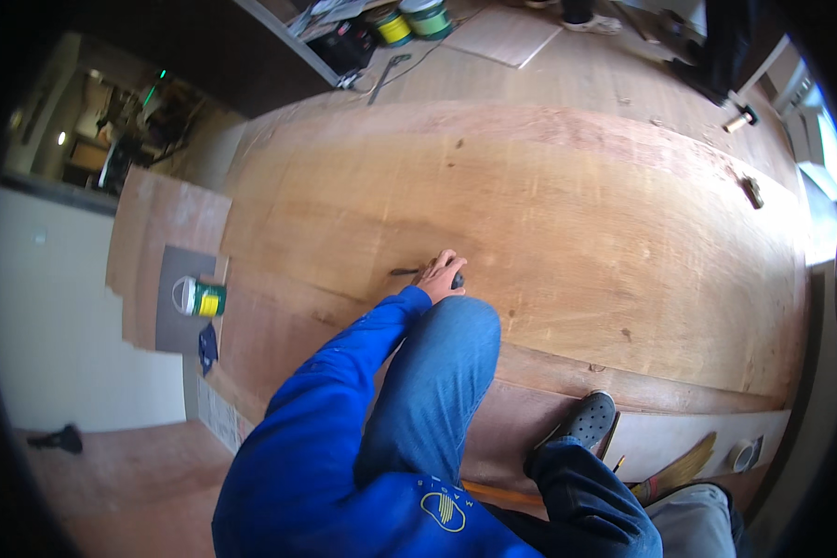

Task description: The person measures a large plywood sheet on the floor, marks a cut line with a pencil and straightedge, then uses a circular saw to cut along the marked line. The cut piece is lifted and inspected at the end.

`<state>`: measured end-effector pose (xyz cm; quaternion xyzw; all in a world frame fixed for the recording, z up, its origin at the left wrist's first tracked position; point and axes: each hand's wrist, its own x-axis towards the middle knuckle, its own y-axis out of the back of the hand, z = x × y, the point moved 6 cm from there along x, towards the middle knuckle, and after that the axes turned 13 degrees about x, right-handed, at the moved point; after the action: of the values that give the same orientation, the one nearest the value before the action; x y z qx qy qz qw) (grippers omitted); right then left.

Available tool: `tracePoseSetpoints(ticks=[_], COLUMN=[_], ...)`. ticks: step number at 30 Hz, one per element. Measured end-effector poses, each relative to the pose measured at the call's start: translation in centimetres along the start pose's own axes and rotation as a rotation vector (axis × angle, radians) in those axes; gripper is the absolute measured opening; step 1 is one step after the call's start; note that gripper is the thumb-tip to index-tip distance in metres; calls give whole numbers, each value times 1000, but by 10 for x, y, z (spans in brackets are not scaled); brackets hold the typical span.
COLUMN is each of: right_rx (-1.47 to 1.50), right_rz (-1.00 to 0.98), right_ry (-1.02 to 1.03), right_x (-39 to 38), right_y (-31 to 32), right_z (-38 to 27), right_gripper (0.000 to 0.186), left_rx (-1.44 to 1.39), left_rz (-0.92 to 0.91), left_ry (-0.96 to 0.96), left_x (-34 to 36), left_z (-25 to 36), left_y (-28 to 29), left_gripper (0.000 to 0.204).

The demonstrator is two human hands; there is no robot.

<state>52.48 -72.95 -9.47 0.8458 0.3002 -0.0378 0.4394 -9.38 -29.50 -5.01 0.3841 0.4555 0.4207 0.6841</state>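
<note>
My left hand, at the end of a blue sleeve, presses down on a large plywood sheet. Its fingers are closed over a dark tool. A thin dark end of that tool sticks out to the left of the hand, and a rounded dark part shows at the right by the fingertips. The middle of the tool is covered, so its kind is hidden. My bent knee in jeans rests close beside the hand. My right hand is out of the picture.
A green and white bucket stands on a board at left, with a dark cloth below it. A hammer and a small brown tool lie far right. A broom lies near right. Another person's feet show at top.
</note>
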Motion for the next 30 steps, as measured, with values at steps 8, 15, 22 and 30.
tracePoseSetpoints(ticks=[8,15,22,30], right_rx=[310,-342,-619,-682], right_rz=[-470,-644,-1089,-1074], right_ry=[541,1112,889,914], right_x=[44,91,139,167], right_y=[-64,-270,-405,-439], right_z=[-283,-516,-537,-541], right_gripper=[15,42,53,103], left_rx=[-334,-879,-1123,-1520], left_rz=[-355,-581,-709,-809], left_ry=[14,861,1260,1347], left_x=[-178,-353,-487,-522], left_z=[-72,-57,88,274], left_y=[-51,-31,2,3], left_gripper=[44,41,39,41])
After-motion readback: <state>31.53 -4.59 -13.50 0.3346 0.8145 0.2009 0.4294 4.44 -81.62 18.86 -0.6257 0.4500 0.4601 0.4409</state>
